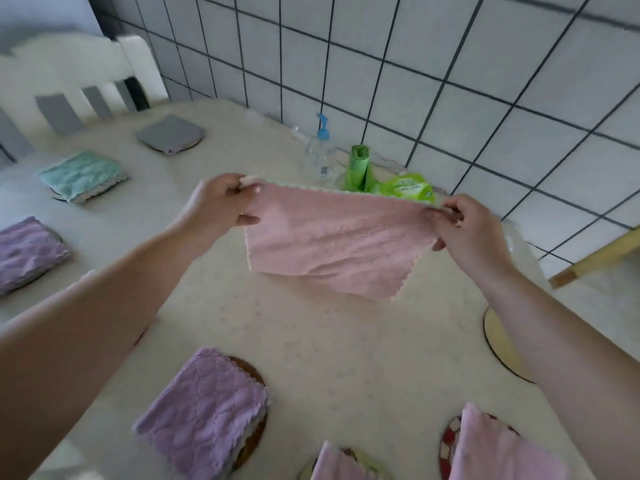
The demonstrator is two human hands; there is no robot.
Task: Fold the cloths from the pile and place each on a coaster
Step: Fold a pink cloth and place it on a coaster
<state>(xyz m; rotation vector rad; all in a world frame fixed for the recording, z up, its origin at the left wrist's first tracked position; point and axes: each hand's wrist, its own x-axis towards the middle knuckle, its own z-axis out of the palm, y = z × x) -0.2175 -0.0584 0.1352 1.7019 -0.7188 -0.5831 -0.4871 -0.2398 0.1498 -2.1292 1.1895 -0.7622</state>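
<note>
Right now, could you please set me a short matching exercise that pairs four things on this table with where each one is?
Things:
1. pink cloth
2. grey cloth
3. teal cloth
4. bare coaster

Places:
A. far end of the table, near the chair
B. right edge of the table, partly under the right forearm
C. held up in the air, stretched between both hands
D. left side of the table, nearer than the grey cloth

Pairs: 1-C, 2-A, 3-D, 4-B
</note>
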